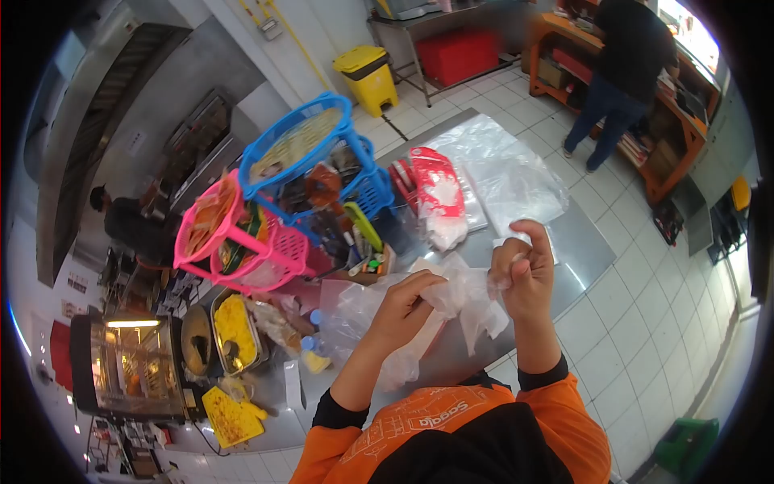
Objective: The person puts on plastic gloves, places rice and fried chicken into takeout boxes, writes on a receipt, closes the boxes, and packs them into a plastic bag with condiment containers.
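A thin, translucent plastic bag [468, 294] is stretched crumpled between my hands above the metal table. My left hand [403, 306] is closed, pinching its left edge between thumb and fingers. On the other side, my right hand [522, 270] grips the film at its fingertips, with the index finger raised and bent. More clear plastic [351, 315] lies spread below and left of my left hand. Just beyond the hands rests a red and white plastic package [439, 198]. Large clear plastic sheets [500, 161] lie flat behind it.
Blue baskets [258, 198] and pink baskets [278, 262] stand stacked at left. Yellow food fills a metal tray [262, 347] near a yellow cutting board [216, 415] and a lit display case [129, 367]. A person [625, 73] stands at an orange bench; another [133, 226] is at far left.
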Tool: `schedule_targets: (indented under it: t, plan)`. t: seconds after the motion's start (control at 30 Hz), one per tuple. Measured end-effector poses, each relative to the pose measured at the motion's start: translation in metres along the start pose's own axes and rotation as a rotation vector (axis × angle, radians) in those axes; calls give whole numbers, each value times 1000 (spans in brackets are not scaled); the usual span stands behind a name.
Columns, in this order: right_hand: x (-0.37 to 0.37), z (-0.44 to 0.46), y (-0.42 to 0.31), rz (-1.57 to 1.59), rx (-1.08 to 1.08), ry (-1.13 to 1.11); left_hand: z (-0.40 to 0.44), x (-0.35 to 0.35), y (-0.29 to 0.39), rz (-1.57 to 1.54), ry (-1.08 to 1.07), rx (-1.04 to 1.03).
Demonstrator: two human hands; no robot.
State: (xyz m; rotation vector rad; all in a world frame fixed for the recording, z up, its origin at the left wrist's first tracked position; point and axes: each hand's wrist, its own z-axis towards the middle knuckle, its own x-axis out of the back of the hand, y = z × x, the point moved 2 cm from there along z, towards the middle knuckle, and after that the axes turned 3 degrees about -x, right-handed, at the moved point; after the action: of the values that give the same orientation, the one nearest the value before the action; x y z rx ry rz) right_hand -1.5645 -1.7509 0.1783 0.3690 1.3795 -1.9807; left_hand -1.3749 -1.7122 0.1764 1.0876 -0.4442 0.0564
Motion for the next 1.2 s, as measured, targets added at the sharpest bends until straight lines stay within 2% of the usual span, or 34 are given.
schedule_targets:
  t: [0.03, 0.13, 0.23, 0.27, 0.33, 0.37, 0.4, 0.5, 0.53, 0.63, 0.67, 0.73, 0.83, 0.87, 0.93, 0.97, 1.0, 1.1, 1.13, 1.17, 1.2]
  plan:
    - [-12, -2, 1, 6, -42, 1, -12, 7, 3, -87, 70, -13]
    - [-72, -17, 18, -155, 267, 128, -54, 34, 27, -26, 199, 523]
    - [-117, -46, 16, -1013, 214, -305, -97, 54, 36, -118, 598, 308]
    - [-128, -48, 20, -1027, 361, -337, -111, 64, 39, -132, 620, 262]
    - [-125, -53, 37, -827, 222, -210, -134, 87, 45, -154, 653, 162]
    - [-127, -53, 43, -735, 158, -144, -147, 98, 43, -158, 705, 178]
    - [-140, -51, 41, -711, 260, -72, -158, 110, 41, -166, 752, 191]
    - [-133, -59, 55, -433, 23, 8, -176, 125, 58, -177, 895, 234]
    - [-122, -63, 68, -307, -147, 19, -179, 127, 66, -176, 942, 251]
    - [-128, -74, 86, 65, -293, -275, -190, 129, 67, -103, 966, 237]
    - [-137, -73, 93, -98, -145, -313, -193, 129, 67, -108, 950, 270]
    - [-190, -72, 72, -341, -213, -396, -201, 127, 69, -126, 922, 344]
    - [-191, -75, 93, -564, -294, -569, -210, 123, 65, 41, 666, 187]
    - [-183, -76, 104, -613, -313, -634, -215, 122, 68, 58, 635, 227]
    - [-176, -68, 100, -459, -419, -309, -224, 122, 77, 85, 582, 300]
    - [-173, -64, 98, -384, -469, -145, -229, 122, 82, 267, 509, 291]
    - [-180, -62, 92, -133, -415, -24, -235, 122, 88, 449, 430, 280]
    - [-159, -67, 111, -85, -484, 41, -277, 130, 61, 647, 188, 447]
    - [-166, -79, 108, 31, -618, -149, -287, 137, 50, 645, 157, 526]
    - [-156, -96, 134, -69, -761, -445, -295, 140, 41, 643, 127, 607]
    - [-146, -114, 161, -165, -895, -748, -293, 141, 47, 588, 249, 585]
